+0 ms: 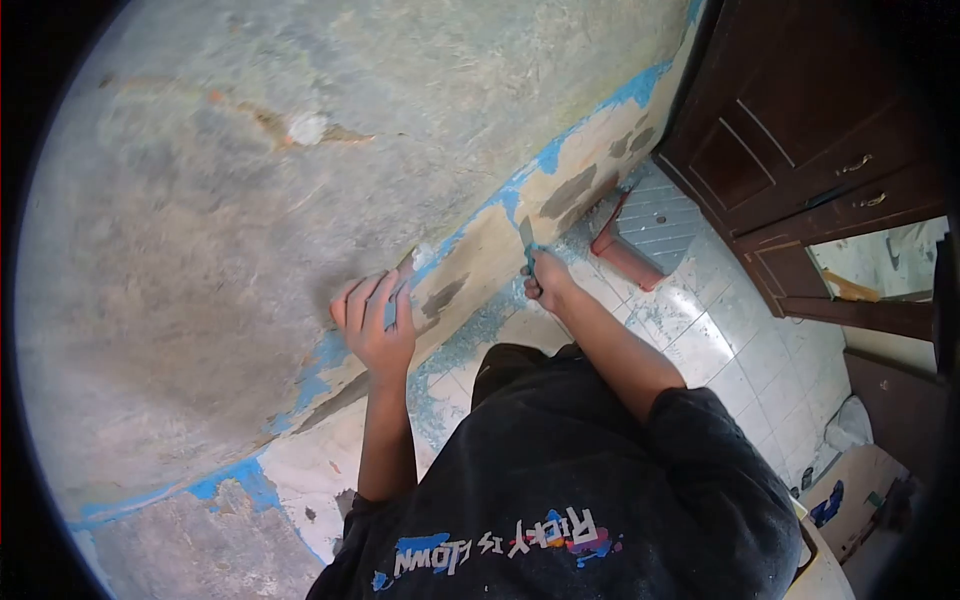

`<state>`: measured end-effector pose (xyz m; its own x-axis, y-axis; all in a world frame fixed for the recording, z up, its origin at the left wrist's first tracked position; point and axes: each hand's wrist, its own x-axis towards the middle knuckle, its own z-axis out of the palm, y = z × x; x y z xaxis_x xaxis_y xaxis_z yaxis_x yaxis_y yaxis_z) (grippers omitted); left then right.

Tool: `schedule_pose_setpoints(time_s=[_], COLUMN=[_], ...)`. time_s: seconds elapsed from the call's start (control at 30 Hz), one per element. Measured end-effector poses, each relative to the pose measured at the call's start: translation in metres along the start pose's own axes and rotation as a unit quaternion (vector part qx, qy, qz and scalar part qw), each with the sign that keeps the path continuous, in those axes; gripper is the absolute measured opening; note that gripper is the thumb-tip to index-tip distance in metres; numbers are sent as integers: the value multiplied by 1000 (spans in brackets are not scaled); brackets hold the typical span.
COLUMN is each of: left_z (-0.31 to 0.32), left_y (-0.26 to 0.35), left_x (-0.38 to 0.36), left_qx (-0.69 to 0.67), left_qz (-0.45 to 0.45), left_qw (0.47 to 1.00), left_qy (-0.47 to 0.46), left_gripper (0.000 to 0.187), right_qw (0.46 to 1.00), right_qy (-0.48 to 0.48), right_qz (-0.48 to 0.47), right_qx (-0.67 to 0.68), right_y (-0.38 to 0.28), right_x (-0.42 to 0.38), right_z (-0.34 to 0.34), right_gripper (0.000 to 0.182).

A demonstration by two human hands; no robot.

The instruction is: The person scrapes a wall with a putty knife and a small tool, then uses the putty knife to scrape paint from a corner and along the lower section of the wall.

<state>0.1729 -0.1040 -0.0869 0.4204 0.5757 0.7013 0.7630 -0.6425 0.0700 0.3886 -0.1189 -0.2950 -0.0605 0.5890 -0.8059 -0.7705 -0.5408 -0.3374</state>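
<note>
Scraper was located beside the wall, held in the closed grip of the right hand. Left hand was at the wall, half curled; its grip contents could not be determined. Stool stood on the tiled floor.

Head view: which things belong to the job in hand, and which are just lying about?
Job in hand, apparently: scraper in the right hand; patchy wall behind the left hand; blue flakes, likely scrapings.

Just about: red-sided object, unclear what; dark cabinet.
</note>
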Motion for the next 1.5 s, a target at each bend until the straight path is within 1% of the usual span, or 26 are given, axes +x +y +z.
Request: schedule_pose_setpoints(time_s=[0.1, 0.2, 0.37, 0.5, 0.7, 0.9, 1.0, 1.1, 1.2, 1.3, 1.4, 1.5], left_z=[11, 26, 59, 70, 84, 96, 101, 117, 121, 122, 122, 123], left_y=[3, 4, -5, -6, -10, -4, 2, -1, 9, 16, 17, 12], left_x=[17, 27, 42, 59, 78, 95, 106, 107, 115, 122, 127, 131], left_qx=[13, 9, 3, -5, -4, 3, 8, -6, -20, -29, -24, -8], left_qz=[13, 38, 86, 119, 171, 212, 232, 253, 259, 265, 262, 271], left_qw=[1000, 999, 994, 988, 980, 972, 967, 964, 961, 960, 960, 957], left_qy=[-14, -36, -70, -100, -105, -100, -106, -83, -96, -90, -92, -102], left_gripper=[29, 27, 27, 30, 29, 27, 26, 26, 26, 26, 27, 28], right_qw=[999, 999, 998, 997, 1000, 999, 999, 991, 962, 976, 992, 996], right_qy=[5, 4, -22, -44, -23, -37, -46, -75, -136, -111, -82, -66], right_qz=[-30, -45, -53, -47, -13, 1, 13, 53, 145, 119, 61, 43], right_qx=[11, -15, 28, 37, 1, 7, 19, 93, 185, 145, 68, 32], right_y=[-19, -36, -59, -71, -91, -98, -103, -105, -111, -111, -113, -112], right_x=[8, 11, 25, 26, 19, 19, 19, 28, 52, 48, 32, 31], right_z=[4, 9, 16, 23, 27, 28, 26, 21, 7, 8, 17, 19], right_gripper=[17, 20, 25, 28, 27, 27, 21, 12, 8, 7, 5, 2])
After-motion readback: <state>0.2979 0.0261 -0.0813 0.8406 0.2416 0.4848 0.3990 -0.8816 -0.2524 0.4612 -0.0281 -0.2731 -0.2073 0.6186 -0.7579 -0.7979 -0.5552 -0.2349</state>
